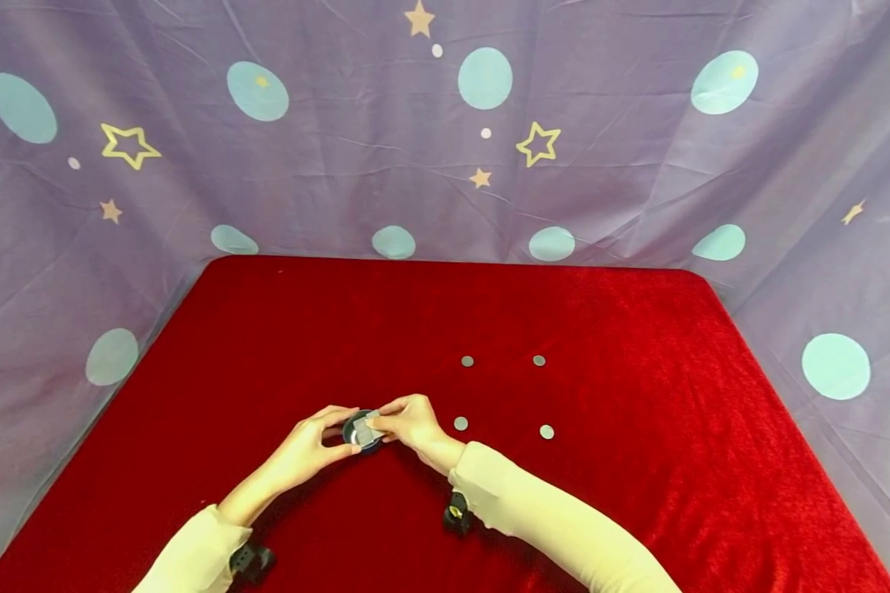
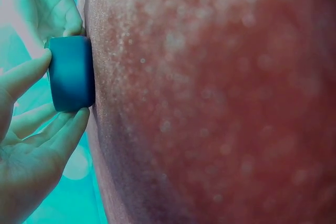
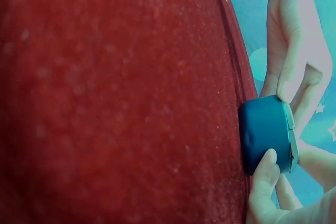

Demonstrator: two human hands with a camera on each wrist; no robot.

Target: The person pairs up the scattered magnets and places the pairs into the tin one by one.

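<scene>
A small round dark blue container [image 1: 351,445] stands on the red cloth, with flat silvery plates [image 1: 363,432] across its top. In the right wrist view two such plates [image 3: 295,153] sit at slightly different angles along the rim. My left hand [image 1: 307,445] holds the container from the left, thumb on one side and fingers on the other. From the right my right hand [image 1: 414,424] grips at the rim, one fingertip on a plate and another finger [image 3: 269,163] against the container's side. The inside is mostly hidden by the plates.
Several small grey discs lie apart to the right of my right hand, a near one [image 1: 461,423] closest to it. Red velvety cloth [image 1: 638,395] covers the table. A purple curtain [image 1: 386,132] with stars and dots hangs behind and at both sides.
</scene>
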